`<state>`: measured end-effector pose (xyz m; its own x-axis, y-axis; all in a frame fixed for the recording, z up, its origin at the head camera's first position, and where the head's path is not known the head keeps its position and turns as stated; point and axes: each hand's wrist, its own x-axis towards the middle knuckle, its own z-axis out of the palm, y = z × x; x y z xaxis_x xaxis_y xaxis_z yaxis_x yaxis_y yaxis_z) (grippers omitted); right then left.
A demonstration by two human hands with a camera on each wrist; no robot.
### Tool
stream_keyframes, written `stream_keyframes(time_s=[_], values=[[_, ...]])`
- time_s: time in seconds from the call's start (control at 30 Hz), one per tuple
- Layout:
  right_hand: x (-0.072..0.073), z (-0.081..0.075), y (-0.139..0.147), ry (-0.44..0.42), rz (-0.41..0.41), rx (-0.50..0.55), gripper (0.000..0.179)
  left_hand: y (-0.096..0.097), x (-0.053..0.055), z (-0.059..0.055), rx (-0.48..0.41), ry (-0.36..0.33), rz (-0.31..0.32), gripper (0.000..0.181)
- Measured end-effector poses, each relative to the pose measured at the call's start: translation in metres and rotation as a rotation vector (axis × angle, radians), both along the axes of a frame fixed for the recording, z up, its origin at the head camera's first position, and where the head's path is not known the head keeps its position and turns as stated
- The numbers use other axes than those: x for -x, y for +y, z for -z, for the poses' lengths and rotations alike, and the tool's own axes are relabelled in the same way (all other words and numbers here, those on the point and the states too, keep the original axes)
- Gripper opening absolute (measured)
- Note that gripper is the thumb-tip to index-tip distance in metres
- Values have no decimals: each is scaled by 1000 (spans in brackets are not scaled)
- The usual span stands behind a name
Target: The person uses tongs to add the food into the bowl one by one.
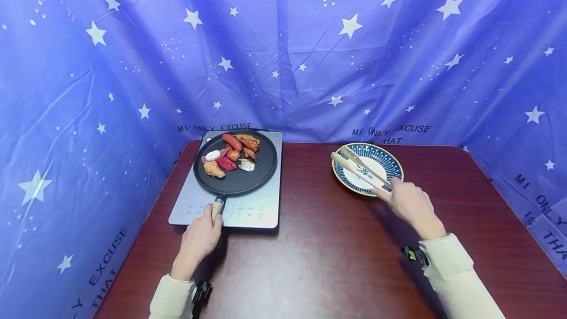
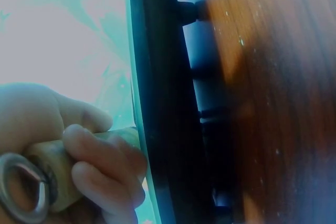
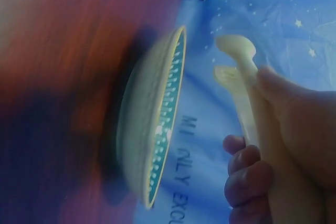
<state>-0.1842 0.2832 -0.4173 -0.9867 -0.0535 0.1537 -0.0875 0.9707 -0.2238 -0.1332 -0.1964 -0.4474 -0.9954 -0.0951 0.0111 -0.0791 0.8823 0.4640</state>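
A black frying pan (image 1: 261, 178) rests on a silver induction cooktop (image 1: 266, 210) at the table's left. My left hand (image 1: 200, 235) grips the pan's handle (image 1: 217, 207); in the left wrist view the fingers (image 2: 105, 166) curl round its wooden end, which has a metal ring (image 2: 23, 187). Several food pieces lie in the pan, among them a red sausage (image 1: 232, 141), a fried chicken piece (image 1: 213, 169) and a dark-skinned fish slice (image 1: 245, 165). My right hand (image 1: 409, 206) holds cream tongs (image 1: 350, 165) above a blue-and-white plate (image 1: 394, 161). Nothing shows between the tongs' tips.
A dark red wooden table (image 1: 305, 250) carries everything, with bare wood between cooktop and plate. A blue star-patterned curtain (image 1: 283, 63) hangs behind the table and at both sides. A black cable (image 1: 259, 129) lies behind the cooktop.
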Motion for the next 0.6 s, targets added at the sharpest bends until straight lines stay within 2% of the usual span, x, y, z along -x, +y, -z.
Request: stream_keyframes(time_s=[0.27,0.47,0.6], values=[[-16,12,22,-24,20,21,53,0,-1,0,6,2,1,38],[-23,18,37,-38,57,27,60,1,-1,-1,8,10,1,36],[-29,22,46,-46,71,36,58,1,0,-2,12,0,-1,38]])
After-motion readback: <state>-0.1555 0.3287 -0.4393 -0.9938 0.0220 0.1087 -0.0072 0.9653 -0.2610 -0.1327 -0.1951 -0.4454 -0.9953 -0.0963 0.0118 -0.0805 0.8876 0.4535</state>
